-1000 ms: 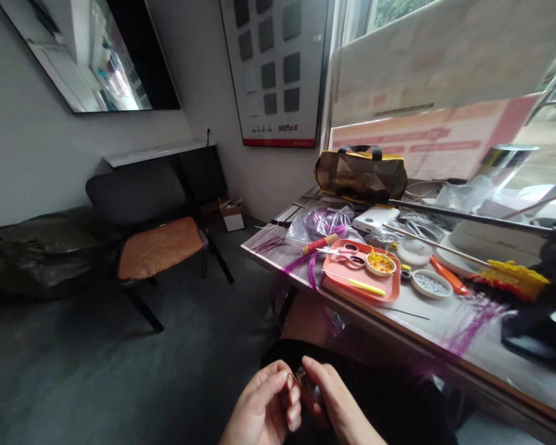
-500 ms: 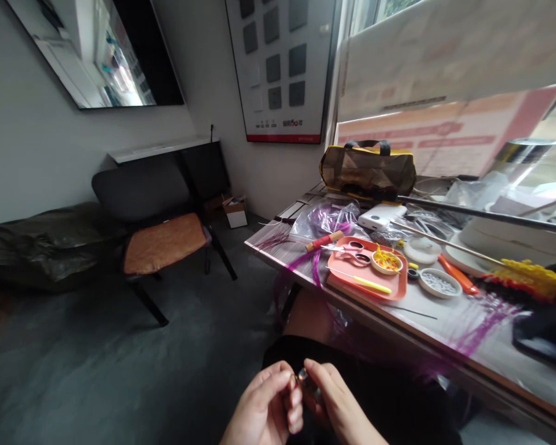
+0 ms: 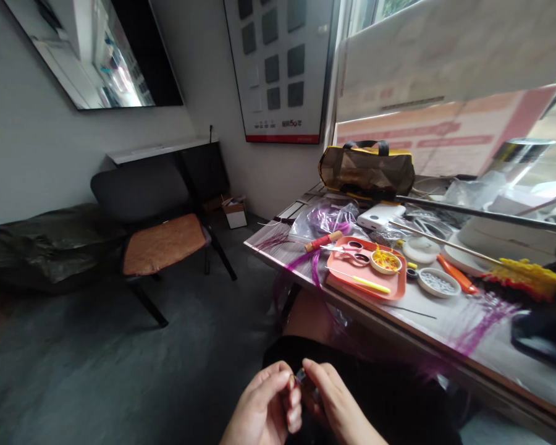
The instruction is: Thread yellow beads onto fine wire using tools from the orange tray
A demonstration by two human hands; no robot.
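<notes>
Between nearly closed hands (image 3: 265, 400) (image 3: 336, 398), a tiny object (image 3: 299, 375)

Daylight came from the window (image 3: 391, 6) at right, leaving the floor (image 3: 97, 364) dim; reflections brightened the glossy wall panel (image 3: 120, 71), and edges looked stretched and soft.

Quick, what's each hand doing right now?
Left hand: closed, pinching a tiny thing, too small to name.
Right hand: closed on a small shiny thing; can't tell what.
</notes>
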